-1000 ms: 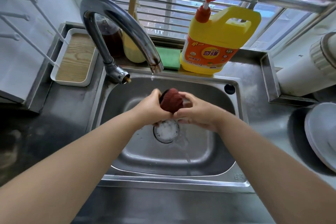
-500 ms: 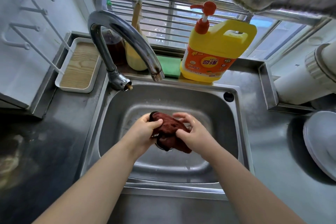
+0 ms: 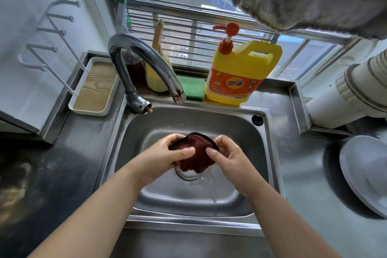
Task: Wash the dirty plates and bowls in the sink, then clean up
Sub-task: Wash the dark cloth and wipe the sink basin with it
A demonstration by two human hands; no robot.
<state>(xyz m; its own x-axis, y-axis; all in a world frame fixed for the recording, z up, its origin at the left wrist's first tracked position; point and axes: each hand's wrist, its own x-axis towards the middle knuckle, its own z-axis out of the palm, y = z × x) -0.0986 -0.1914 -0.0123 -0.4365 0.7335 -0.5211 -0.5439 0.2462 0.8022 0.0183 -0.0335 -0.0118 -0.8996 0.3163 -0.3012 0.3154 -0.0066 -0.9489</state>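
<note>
Both hands were over the sink, holding a dark red cloth between them just above the drain. Left hand had its grip closed round the cloth's 9 o'clock edge, thumb on top. Right hand pinched the 3 o'clock edge, thumb pressed on the cloth face. Cloth hung bunched and wet; water lay in the basin below at 5 o'clock.

Faucet arched over the sink at 11 o'clock; no stream visible from the spout. Yellow detergent bottle stood on the ledge at 1 o'clock, green sponge just beside it. White plates were stacked on the table at 3 o'clock, well apart from the sink. No dishes showed in the basin.

Judged step: clean-up phase, dishes apparently done, cloth being rinsed or wrung over the drain. Next move likely called for twisting the two grips against each other to squeeze water out, keeping the cloth low over the basin so drips stayed in, then either wiping the wet table round the sink or hanging the cloth up.
</note>
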